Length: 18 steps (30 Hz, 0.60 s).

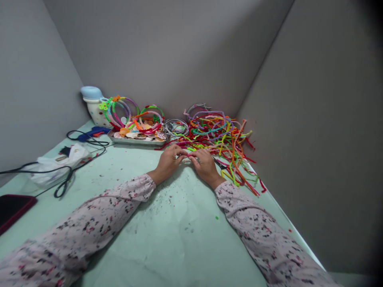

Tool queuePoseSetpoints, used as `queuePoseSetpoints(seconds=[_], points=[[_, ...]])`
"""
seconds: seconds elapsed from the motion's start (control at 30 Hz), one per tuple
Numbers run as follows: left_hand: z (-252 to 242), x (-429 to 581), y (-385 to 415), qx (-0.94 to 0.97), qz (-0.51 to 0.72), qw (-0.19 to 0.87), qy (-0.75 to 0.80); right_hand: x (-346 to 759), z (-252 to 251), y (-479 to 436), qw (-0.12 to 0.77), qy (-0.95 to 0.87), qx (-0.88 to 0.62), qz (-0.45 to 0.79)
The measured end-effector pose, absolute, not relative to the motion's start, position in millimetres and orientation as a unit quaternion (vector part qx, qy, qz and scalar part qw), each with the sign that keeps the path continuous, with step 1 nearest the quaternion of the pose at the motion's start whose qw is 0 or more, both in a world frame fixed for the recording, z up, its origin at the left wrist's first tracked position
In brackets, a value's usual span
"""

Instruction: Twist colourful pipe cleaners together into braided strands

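Both my hands rest on the pale green table [167, 235], fingertips meeting near the middle. My left hand [169, 160] and my right hand [204, 163] have their fingers curled and pinched together around a small reddish piece, likely a pipe cleaner [188, 155], which is mostly hidden. Just beyond them lies a big tangle of coloured pipe cleaners [220, 135]. Dark scissors [220, 164] lie right beside my right hand.
A metal tray [138, 140] holds shells and wrapped headbands [125, 111]. Bare hoops [176, 126] lie beside it. A white jar with a blue lid [93, 104], a blue glue gun [93, 132], black cables [64, 181], a plastic bag [56, 164] and a dark red case [13, 209] fill the left. Grey walls enclose the table.
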State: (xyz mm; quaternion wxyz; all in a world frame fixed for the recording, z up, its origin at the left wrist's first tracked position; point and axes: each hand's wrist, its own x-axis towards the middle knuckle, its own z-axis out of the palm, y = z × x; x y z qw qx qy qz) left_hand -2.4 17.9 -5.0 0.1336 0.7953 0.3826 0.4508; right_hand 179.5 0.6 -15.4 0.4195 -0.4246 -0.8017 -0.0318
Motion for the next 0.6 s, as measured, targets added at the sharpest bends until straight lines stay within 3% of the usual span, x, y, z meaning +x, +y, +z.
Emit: queuePoseSetpoints(seconds=[0.6], points=[[-3.0, -1.8, 17.7, 0.814, 0.417, 0.136, 0.382, 180.9, -16.8, 2.0, 0.418, -0.803, -0.422, -0.046]])
